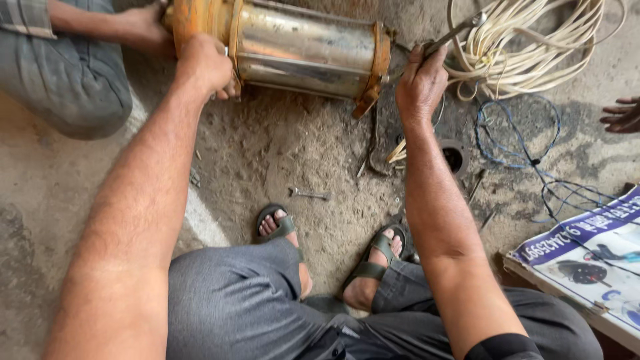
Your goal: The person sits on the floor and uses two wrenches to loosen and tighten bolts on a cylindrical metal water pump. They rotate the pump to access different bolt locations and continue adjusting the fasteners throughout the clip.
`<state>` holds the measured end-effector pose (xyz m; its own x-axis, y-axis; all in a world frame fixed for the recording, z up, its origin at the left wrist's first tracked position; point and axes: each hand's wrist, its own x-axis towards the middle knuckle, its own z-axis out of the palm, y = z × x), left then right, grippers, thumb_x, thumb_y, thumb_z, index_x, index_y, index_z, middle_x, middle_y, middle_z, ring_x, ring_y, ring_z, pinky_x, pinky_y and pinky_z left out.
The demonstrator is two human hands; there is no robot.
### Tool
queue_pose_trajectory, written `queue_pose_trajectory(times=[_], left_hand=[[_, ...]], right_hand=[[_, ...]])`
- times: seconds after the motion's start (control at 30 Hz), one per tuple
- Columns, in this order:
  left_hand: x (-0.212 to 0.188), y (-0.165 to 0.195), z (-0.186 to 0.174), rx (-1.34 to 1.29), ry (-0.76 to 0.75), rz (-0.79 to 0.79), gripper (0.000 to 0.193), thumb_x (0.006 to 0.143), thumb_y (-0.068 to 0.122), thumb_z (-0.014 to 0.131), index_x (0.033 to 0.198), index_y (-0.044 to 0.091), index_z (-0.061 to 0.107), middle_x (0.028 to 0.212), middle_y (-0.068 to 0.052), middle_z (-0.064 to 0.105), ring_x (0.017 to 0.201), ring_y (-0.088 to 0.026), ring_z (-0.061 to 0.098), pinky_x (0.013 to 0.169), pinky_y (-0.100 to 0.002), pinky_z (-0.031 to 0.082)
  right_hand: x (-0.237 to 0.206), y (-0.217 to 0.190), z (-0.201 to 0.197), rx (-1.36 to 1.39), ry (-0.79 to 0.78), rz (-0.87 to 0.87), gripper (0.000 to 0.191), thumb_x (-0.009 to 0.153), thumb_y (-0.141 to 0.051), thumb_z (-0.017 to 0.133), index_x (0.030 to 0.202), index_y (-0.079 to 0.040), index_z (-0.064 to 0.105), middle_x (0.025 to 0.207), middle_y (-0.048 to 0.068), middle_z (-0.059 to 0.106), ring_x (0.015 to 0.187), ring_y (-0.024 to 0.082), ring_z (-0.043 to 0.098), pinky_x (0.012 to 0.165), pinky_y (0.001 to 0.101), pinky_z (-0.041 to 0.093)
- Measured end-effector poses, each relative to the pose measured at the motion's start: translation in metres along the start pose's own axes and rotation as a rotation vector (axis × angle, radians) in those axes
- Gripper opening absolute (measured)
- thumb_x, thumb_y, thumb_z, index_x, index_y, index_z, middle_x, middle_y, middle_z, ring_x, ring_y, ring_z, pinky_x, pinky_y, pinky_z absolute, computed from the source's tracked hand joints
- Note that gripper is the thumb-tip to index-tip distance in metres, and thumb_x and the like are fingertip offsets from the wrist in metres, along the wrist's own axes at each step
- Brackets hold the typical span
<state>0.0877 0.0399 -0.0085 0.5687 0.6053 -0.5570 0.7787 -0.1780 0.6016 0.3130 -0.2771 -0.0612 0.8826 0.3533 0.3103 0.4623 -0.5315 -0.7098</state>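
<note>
Rusty orange paint and dull bare steel cover a cylindrical motor housing that lies on its side on a gritty concrete floor, at the top of a downward view from a squatting person's head. That person's left hand is closed in a fist against the housing's left orange band; what it grips is hidden under the knuckles. Their right hand is curled tight around the handle of a slim metal tool, whose shaft angles up and to the right beside the housing's right end. Just beyond the tool lies a coil of cream cable, with thin blue wires looped on the floor below it. A small spanner lies between the housing and the person's sandalled feet. Another person's hand touches the housing's left end, and a printed cardboard box sits at the right edge.
</note>
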Motion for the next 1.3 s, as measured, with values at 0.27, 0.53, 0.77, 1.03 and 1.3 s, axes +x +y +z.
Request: queue_pose_trajectory(times=[0.27, 0.53, 0.77, 1.03, 1.3], left_hand=[[0.0, -0.004, 0.003, -0.061, 0.062, -0.033, 0.029, 0.09, -0.009, 0.048, 0.113, -0.007, 0.065, 0.081, -0.021, 0.074, 0.054, -0.021, 0.072, 0.04, -0.031, 0.055], [0.006, -0.007, 0.001, -0.037, 0.003, 0.012, 0.025, 0.091, -0.01, 0.047, 0.097, -0.007, 0.071, 0.069, -0.017, 0.07, 0.052, -0.02, 0.07, 0.038, -0.032, 0.052], [-0.006, 0.001, -0.005, -0.061, 0.101, -0.012, 0.023, 0.088, -0.007, 0.051, 0.104, -0.004, 0.067, 0.066, -0.011, 0.071, 0.047, -0.018, 0.072, 0.036, -0.031, 0.055], [-0.003, 0.001, -0.004, 0.03, 0.023, 0.033, 0.02, 0.09, -0.005, 0.052, 0.084, -0.005, 0.07, 0.067, -0.016, 0.072, 0.051, -0.022, 0.07, 0.043, -0.035, 0.055], [0.002, -0.007, 0.002, -0.011, 0.059, -0.006, 0.031, 0.089, -0.006, 0.05, 0.112, -0.003, 0.07, 0.074, -0.016, 0.073, 0.053, -0.019, 0.072, 0.04, -0.032, 0.053]], right_hand=[[-0.065, 0.002, 0.011, 0.323, 0.139, -0.004, 0.017, 0.117, -0.023, 0.051, 0.111, -0.007, 0.052, 0.078, 0.004, 0.063, 0.063, 0.014, 0.06, 0.052, 0.0279, 0.051], [0.029, -0.002, 0.012, -0.134, -0.203, -0.15, 0.022, 0.117, -0.02, 0.057, 0.118, 0.002, 0.057, 0.079, 0.016, 0.069, 0.064, 0.024, 0.065, 0.055, 0.0403, 0.048], [0.09, -0.006, 0.05, -0.364, -0.59, 0.181, 0.038, 0.11, -0.025, 0.055, 0.125, 0.01, 0.05, 0.11, 0.029, 0.063, 0.09, 0.033, 0.068, 0.072, 0.0386, 0.06], [0.073, -0.003, 0.023, -0.545, -0.169, 0.043, 0.031, 0.114, -0.034, 0.053, 0.116, -0.003, 0.057, 0.091, 0.015, 0.072, 0.076, 0.029, 0.068, 0.062, 0.0445, 0.055], [-0.016, 0.004, -0.007, -0.04, 0.054, -0.02, 0.023, 0.117, -0.027, 0.05, 0.112, -0.004, 0.053, 0.075, 0.004, 0.067, 0.058, 0.016, 0.062, 0.048, 0.0342, 0.05]])
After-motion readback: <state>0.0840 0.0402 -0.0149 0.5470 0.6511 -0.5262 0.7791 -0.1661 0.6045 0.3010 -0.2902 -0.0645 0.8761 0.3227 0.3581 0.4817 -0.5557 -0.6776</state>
